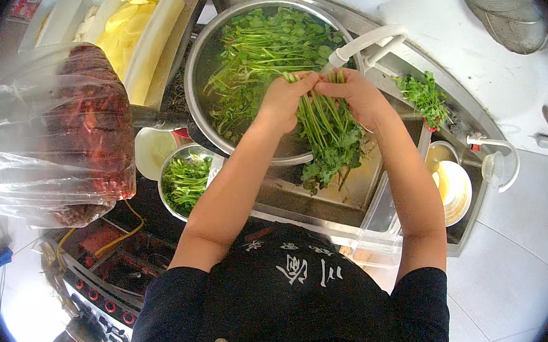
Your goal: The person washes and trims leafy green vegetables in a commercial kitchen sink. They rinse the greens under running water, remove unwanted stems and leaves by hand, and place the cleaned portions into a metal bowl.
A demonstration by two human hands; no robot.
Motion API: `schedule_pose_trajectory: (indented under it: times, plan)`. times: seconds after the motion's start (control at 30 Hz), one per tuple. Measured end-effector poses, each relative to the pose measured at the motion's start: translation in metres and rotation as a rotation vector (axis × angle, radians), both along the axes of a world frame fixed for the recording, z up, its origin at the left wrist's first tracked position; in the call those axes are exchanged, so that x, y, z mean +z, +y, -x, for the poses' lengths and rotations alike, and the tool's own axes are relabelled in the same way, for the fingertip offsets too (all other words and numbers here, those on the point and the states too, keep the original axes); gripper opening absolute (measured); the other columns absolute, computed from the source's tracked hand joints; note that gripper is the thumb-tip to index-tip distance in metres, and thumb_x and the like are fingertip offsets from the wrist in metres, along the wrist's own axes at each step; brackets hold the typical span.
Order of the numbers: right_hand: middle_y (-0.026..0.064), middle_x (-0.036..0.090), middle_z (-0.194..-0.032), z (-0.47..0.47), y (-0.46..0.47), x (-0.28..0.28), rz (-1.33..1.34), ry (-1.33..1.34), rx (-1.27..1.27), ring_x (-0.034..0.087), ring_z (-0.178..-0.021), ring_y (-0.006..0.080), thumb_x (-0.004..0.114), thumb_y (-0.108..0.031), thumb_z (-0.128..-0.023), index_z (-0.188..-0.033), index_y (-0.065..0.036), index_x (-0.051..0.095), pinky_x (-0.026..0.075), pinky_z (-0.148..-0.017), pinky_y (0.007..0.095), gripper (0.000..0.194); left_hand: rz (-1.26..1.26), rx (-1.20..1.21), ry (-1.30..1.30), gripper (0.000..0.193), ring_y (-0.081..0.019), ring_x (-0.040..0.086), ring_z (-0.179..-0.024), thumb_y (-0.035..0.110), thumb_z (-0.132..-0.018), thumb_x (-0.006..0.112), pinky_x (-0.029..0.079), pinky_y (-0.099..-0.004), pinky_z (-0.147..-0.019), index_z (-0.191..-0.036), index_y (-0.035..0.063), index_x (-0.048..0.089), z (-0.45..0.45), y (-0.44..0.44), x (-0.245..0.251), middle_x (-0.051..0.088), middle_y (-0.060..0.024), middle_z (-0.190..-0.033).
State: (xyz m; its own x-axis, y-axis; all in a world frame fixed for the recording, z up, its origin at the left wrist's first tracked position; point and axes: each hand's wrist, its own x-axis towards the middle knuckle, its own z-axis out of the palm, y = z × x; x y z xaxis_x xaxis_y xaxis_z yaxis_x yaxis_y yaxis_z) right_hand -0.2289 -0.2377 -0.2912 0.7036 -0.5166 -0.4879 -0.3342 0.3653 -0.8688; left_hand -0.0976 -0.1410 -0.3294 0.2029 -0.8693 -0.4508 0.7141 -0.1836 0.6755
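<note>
My left hand [281, 102] and my right hand [356, 95] meet at the stem ends of a bunch of cilantro [326, 126], and both grip it. The leafy tops hang down toward me, over the near rim of a large round metal basin [191, 80] and the sink beside it. Inside that basin lies a big heap of loose cilantro [271, 42], apparently in water. A white faucet spout [356, 47] reaches over the basin's right edge, its tip just beyond my fingers.
Left of the basin, a metal bowl [161, 191] holds cut greens. A clear plastic bag of dark red contents [96, 124] bulges at far left, near a tub of yellow slices [124, 32]. On the right are a cilantro bunch [422, 95], a second faucet [508, 141], stacked bowls [456, 193] and wire strainers [503, 13].
</note>
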Motion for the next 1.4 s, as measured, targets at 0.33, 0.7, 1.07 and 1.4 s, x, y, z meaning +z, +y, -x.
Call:
schedule_pose_trajectory:
  times: [0.33,0.7,1.07,1.4]
  plan:
    - [0.0021,0.062,-0.077,-0.003,-0.007,-0.024,0.415,0.203,0.041,0.055,-0.065,0.0148,0.062,-0.027,-0.088,-0.095,-0.003,0.062,0.043,-0.057,0.0301,0.025,-0.057,0.014,-0.068,0.018,-0.0115,0.053,-0.066,0.014,-0.087,0.063,0.043,-0.0271,-0.058,-0.100,0.0010,0.064,-0.001,-0.003,-0.018,0.062,-0.0032,-0.080]
    - [0.0021,0.064,-0.087,-0.004,0.009,-0.004,-0.105,-0.026,-0.144,0.058,-0.074,0.0106,0.067,-0.023,-0.085,-0.107,-0.003,0.059,0.044,-0.061,0.0233,0.032,-0.063,0.175,0.035,0.021,-0.0103,0.052,-0.071,0.014,-0.088,0.062,0.044,-0.0266,-0.064,-0.106,0.0019,0.063,0.010,-0.011,-0.007,0.062,-0.0023,-0.086]
    - [0.0033,0.064,-0.089,0.002,-0.015,-0.007,0.135,0.102,0.079,0.057,-0.073,0.0124,0.063,-0.017,-0.083,-0.090,-0.002,0.064,0.044,-0.069,0.0264,0.017,0.080,0.056,-0.033,0.012,-0.0120,0.054,-0.064,0.009,-0.084,0.065,0.042,-0.0266,-0.060,-0.090,-0.0013,0.064,0.003,-0.010,-0.017,0.061,-0.0031,-0.073]
    - [0.0039,0.060,-0.082,-0.006,0.001,0.007,-0.128,-0.053,-0.174,0.054,-0.066,0.0122,0.060,-0.011,-0.085,-0.094,-0.004,0.057,0.044,-0.061,0.0256,0.012,0.088,-0.040,-0.038,0.016,-0.0131,0.052,-0.061,0.017,-0.088,0.059,0.040,-0.0256,-0.058,-0.090,0.0015,0.064,-0.002,-0.007,-0.017,0.059,-0.0036,-0.070]
